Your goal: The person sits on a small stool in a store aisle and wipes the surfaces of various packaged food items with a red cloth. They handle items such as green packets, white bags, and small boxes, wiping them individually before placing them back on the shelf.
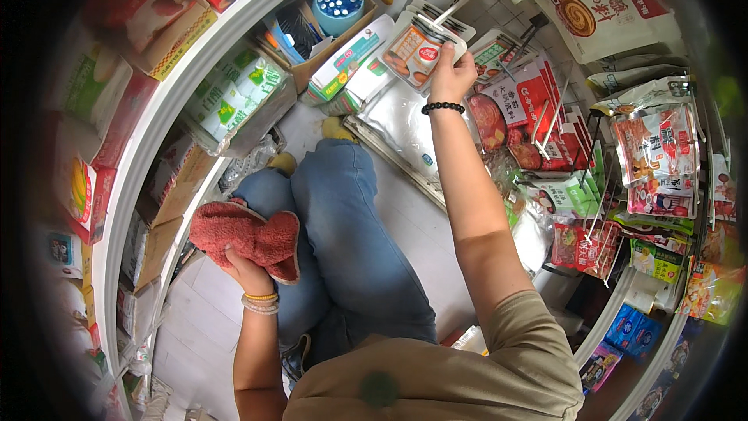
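My left hand [248, 272] grips a bunched red terry cloth [234, 231] above my left knee. Out in front, my right hand [453, 75] has its thumb on the edge of a flat food packet [411, 54] with an orange label and pictures of eggs. A white display hook [453, 7] runs to the top of this packet, and similar packets lie behind it. Just right of that hand hangs a packet with a green label [497, 55]. Below it are red hotpot seasoning bags [514, 99]. My right forearm passes over a clear plastic-wrapped bundle [403, 123] on the low shelf.
Curved white shelving [114, 146] with boxed goods rises on the left. A plastic-wrapped tissue pack [239, 99] and a cardboard box [304, 70] holding a blue tub stand ahead. Hooks with hanging bags [654, 146] jut out on the right. Pale floor tiles [198, 327] lie below.
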Tool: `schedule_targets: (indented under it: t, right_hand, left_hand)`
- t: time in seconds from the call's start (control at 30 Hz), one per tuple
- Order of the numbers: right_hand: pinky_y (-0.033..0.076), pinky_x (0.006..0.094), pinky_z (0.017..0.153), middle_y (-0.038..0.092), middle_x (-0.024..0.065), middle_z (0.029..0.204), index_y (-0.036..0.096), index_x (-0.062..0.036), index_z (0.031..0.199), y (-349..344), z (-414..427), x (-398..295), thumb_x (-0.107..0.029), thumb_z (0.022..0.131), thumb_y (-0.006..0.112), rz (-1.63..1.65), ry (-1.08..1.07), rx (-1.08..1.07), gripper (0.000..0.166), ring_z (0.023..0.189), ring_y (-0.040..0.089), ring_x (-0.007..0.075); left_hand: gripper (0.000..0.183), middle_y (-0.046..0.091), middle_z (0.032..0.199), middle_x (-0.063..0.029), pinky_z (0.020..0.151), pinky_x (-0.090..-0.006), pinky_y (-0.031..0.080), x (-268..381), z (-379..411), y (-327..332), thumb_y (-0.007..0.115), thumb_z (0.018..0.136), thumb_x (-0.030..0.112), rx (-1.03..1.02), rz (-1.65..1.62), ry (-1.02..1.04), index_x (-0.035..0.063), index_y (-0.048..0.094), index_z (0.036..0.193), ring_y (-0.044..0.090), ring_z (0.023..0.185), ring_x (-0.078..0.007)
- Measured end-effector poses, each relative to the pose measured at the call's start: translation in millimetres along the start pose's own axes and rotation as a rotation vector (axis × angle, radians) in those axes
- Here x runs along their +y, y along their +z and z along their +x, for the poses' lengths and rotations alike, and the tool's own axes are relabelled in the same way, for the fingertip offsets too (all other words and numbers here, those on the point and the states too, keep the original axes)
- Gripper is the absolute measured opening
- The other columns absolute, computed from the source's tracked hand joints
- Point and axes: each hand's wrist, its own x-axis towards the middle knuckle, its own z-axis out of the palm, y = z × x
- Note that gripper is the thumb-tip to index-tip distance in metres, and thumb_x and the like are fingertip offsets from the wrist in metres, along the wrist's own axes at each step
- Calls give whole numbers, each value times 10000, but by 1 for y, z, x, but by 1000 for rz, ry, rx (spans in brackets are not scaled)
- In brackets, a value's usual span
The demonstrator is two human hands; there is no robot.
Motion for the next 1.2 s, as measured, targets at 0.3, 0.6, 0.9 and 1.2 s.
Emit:
schedule_targets:
  t: [0.3,0.6,0.9,1.2]
  right_hand:
    - [477,309,442,592,108,707,567,32,839,2,2,3,-169,802,575,-145,-31,37,204,563,555,157]
    - [439,350,615,573,143,662,540,55,755,6,24,27,-181,779,585,-100,-15,187,242,629,539,216]
    - [472,311,669,553,149,963,523,29,1002,-38,64,56,-267,851,523,-238,-14,299,332,774,562,213]
    - [317,340,926,470,232,1187,406,101,1187,-94,134,94,-433,875,380,-156,122,383,620,1090,446,335]
  left_hand:
    - [420,438,1211,-141,934,-372,370,-1,1,-1,356,874,184,-63,-11,20,-7,325,1246,454,1100,-250]
    - [449,425,1230,-149,939,-387,374,-7,5,-5,354,879,221,-91,-18,23,10,291,1270,453,1107,-262]
    - [447,425,1213,-147,899,-399,430,0,2,2,358,903,290,-86,-38,-5,42,282,1267,477,1079,-274]
    - [423,425,1218,-132,932,-369,376,-1,5,4,361,885,189,-111,-8,-27,13,300,1265,452,1094,-244]
